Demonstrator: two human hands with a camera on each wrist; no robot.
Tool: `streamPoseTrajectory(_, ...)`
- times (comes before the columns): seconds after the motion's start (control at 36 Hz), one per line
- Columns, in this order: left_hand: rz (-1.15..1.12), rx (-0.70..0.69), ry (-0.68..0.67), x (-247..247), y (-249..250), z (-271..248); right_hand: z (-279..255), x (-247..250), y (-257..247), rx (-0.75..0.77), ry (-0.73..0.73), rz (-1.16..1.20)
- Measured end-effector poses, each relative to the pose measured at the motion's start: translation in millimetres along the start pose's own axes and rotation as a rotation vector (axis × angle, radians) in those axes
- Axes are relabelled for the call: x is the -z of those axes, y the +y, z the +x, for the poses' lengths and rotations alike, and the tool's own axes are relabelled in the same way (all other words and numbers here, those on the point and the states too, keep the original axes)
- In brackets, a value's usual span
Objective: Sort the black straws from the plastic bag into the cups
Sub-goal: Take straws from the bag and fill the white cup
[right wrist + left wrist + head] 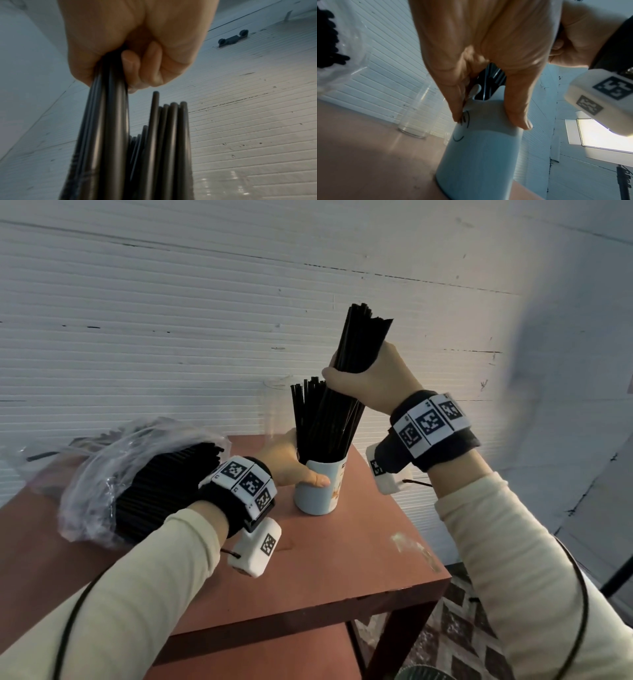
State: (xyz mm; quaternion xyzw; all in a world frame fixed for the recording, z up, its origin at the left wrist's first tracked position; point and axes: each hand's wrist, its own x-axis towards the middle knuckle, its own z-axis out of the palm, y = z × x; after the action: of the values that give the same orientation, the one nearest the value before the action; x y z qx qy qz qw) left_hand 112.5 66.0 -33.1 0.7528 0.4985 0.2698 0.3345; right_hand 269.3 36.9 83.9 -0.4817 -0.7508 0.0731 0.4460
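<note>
My right hand [371, 385] grip fists a straw bundle [356, 344] into the cup [317, 491], which my left hand [291, 463] grip clasps.

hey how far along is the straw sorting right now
Done: some straws already stand in the blue cup. In hand: right hand lowers a bundle into it while left hand steadies it. Left: the bag is still full; the clear cup is empty.

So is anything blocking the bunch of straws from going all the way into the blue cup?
Only the straws already standing in the pale blue cup crowd it. The right hand grips the straw bunch, its lower ends already inside; the left hand steadies the cup.
</note>
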Motion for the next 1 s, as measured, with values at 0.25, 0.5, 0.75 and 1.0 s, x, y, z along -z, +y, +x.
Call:
streamPoseTrajectory(0.25, -0.020, -0.029, -0.003, 1, 1, -2, -9, -16, 11, -0.044, -0.069, -0.128)
streamPoseTrajectory(0.5, 0.007, -0.034, -0.006, 2, 6, -5, -21, -16, 19, -0.115, 0.034, -0.194)
streamPoseTrajectory(0.75, 0.022, -0.026, -0.003, 2, 8, -5, -25, -18, 7, 0.132, 0.319, 0.134)
streamPoseTrajectory(1.0, -0.004, -0.018, -0.009, 1, 8, -8, -23, -34, 23, 0.217, 0.253, -0.072)
